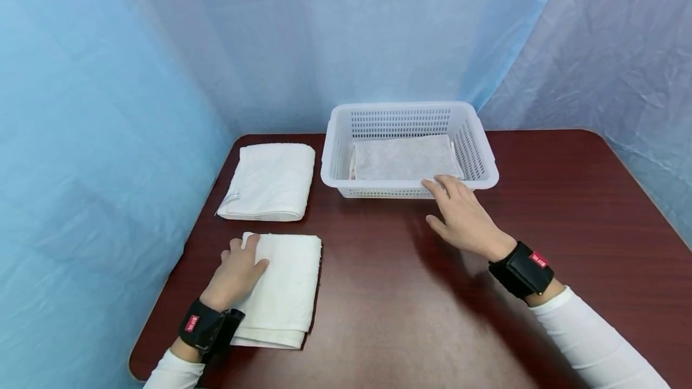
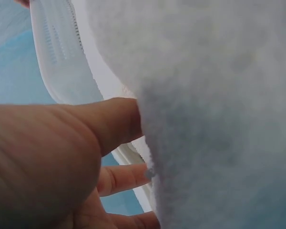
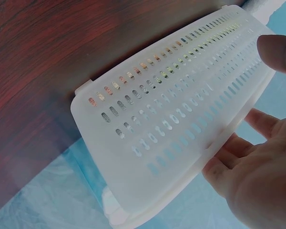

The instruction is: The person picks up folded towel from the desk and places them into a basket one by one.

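My left hand [image 1: 236,275] lies over the left part of a folded white towel [image 1: 289,284], thumb and fingers spread apart. In the left wrist view, the thumb and fingertips meet the edge of this towel [image 2: 219,95]. My right hand [image 1: 464,218] is at the near rim of a white plastic basket [image 1: 378,185], fingertips over the rim and thumb apart from it. The right wrist view has the slotted side of the basket [image 3: 114,162] between the thumb and the other fingers. Inside the basket lies a folded light grey cloth [image 1: 402,158], with other cloth edges showing under it.
Another folded white towel [image 1: 270,182] lies at the back left, beyond the near one. Everything stands on a dark red-brown table [image 1: 378,293] with rounded corners. Blue sheets [image 1: 270,35] hang behind it and along its left side.
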Demonstrator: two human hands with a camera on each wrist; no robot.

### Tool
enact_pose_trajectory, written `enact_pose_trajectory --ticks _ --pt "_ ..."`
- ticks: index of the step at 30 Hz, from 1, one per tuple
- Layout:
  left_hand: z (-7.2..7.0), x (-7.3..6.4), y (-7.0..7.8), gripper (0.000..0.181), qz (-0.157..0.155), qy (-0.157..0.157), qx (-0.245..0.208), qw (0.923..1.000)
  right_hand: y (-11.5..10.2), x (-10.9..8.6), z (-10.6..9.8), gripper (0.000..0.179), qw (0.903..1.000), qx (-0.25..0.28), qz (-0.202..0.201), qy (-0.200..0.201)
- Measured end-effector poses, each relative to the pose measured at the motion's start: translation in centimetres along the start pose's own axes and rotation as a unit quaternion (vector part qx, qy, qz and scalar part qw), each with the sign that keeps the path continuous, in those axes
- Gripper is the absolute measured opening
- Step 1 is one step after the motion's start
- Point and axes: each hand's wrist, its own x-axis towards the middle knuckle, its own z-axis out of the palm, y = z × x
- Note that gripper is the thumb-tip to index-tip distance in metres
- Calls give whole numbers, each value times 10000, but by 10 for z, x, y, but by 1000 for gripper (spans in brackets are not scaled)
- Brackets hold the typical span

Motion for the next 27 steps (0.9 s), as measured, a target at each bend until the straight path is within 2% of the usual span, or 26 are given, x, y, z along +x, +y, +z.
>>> enact_pose_trajectory --ticks 10,17,27 --pt "7 7 17 58 135 129 172 9997 2 -1 0 67 10000 6 -12 18" --pt "12 9 23 59 64 111 176 9998 1 0 0 67 10000 3 -45 57" --pt "14 9 33 58 229 115 309 9992 -1 0 -2 66 10000 19 12 -2"
